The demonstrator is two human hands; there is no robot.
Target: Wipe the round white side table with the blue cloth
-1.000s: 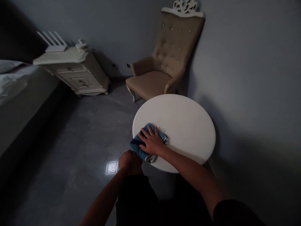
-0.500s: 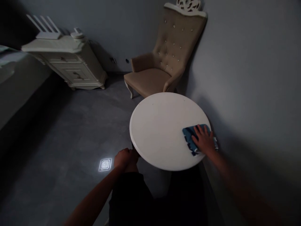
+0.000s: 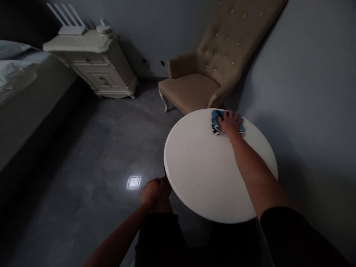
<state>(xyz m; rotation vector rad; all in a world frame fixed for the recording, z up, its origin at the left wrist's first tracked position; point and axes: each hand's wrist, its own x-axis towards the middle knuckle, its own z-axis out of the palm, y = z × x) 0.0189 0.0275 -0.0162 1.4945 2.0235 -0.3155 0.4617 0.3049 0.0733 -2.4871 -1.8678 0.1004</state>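
Note:
My right hand (image 3: pixel 231 123) lies flat with its fingers spread on a folded blue cloth (image 3: pixel 216 120). The cloth, with dark patches and white edges, rests near the far edge of a round white table (image 3: pixel 205 163). My right arm reaches across the tabletop. Below the table's left edge, my left hand (image 3: pixel 152 191) is closed and rests against my bare knee (image 3: pixel 165 191). Its fingers are curled and partly hidden, so I cannot tell whether anything is inside them.
A tufted tan armchair (image 3: pixel 191 87) stands just beyond the table. The grey wall (image 3: pixel 314 92) runs close along the right. Farther left are a white nightstand (image 3: pixel 102 70) bearing a router (image 3: pixel 71 29) and a bed (image 3: pixel 36 89). A bright square patch of light (image 3: pixel 134 182) shows on the floor.
My right hand and the cloth have moved from the table's right side to its far edge. The view has shifted, while my left hand stays by my knee.

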